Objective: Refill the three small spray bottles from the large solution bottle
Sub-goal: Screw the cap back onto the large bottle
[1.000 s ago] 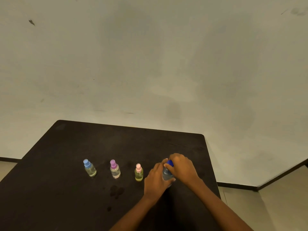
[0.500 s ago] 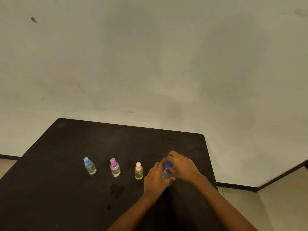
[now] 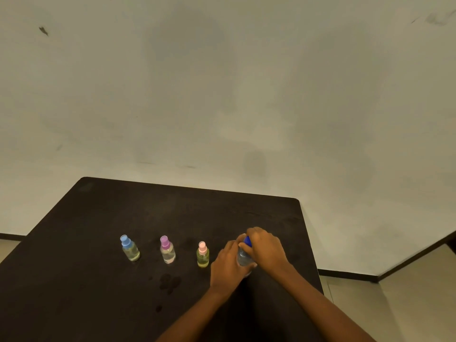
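- Large solution bottle [image 3: 243, 258] stands upright on the dark table [image 3: 172, 213], towards its right edge, at the right end of the row of bottles.
- Left hand [image 3: 228, 266] is wrapped round the bottle's clear body, fingers curled about it and holding it down.
- Right hand [image 3: 267, 250] comes over the top, fingers closed round the blue cap [image 3: 247, 241]. Only a sliver of the cap shows, so I cannot tell how far it is threaded.
- Three small spray bottles stand upright in a line to the left, well apart from one another: blue-topped bottle [image 3: 130, 250], purple-topped bottle [image 3: 167, 252], and pink-topped bottle [image 3: 202, 255], nearest the hands. All have their tops on and some liquid inside; levels are too small to read.
- Dark wet-looking blotches [image 3: 169, 282] lie on the table in front of the purple-topped one.
- Judgement: the step in hand is turning the cap. Whether it is being loosened or tightened, I cannot say from here.
- To do it well:
  - Keep the base flat on the table and let the left hand take the twist, so the bottle does not spin or tip.
  - Grip the body firmly but lightly; a soft, clear bottle squeezed hard will push liquid out at the neck once the cap is loose.
  - Turn from the wrist in short bites and keep the cap square to the threads.
  - Mind the left elbow and forearm, as the pink-topped bottle stands near and would topple easily.
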Motion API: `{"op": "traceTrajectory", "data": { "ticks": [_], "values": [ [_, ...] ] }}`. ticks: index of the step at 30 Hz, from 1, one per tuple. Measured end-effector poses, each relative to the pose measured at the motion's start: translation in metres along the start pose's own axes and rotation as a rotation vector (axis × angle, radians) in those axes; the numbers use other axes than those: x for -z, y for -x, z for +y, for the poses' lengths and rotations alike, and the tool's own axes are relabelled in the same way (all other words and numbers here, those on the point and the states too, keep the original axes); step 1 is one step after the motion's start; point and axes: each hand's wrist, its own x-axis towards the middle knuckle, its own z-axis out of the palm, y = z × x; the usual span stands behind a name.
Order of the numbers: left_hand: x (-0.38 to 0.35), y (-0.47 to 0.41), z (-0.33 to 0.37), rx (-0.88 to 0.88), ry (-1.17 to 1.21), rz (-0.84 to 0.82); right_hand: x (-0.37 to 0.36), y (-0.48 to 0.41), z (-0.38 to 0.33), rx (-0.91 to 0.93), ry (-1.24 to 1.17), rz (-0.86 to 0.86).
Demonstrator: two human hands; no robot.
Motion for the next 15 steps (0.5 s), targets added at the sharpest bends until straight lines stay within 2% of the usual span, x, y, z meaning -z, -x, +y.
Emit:
{"op": "traceTrajectory", "data": {
  "ticks": [4, 10, 15],
  "values": [
    [0.002, 0.002, 0.001, -0.015, 0.001, 0.007, 0.007, 0.002, 0.000, 0.057, 0.066, 0.051],
    [-0.008, -0.009, 0.003, 0.142, -0.068, -0.061, 0.013, -0.002, 0.004, 0.190, 0.067, -0.089],
    [-0.007, -0.007, -0.004, 0.055, -0.036, -0.029, 0.010, -0.004, 0.006, 0.160, 0.027, -0.068]
  ]
}}
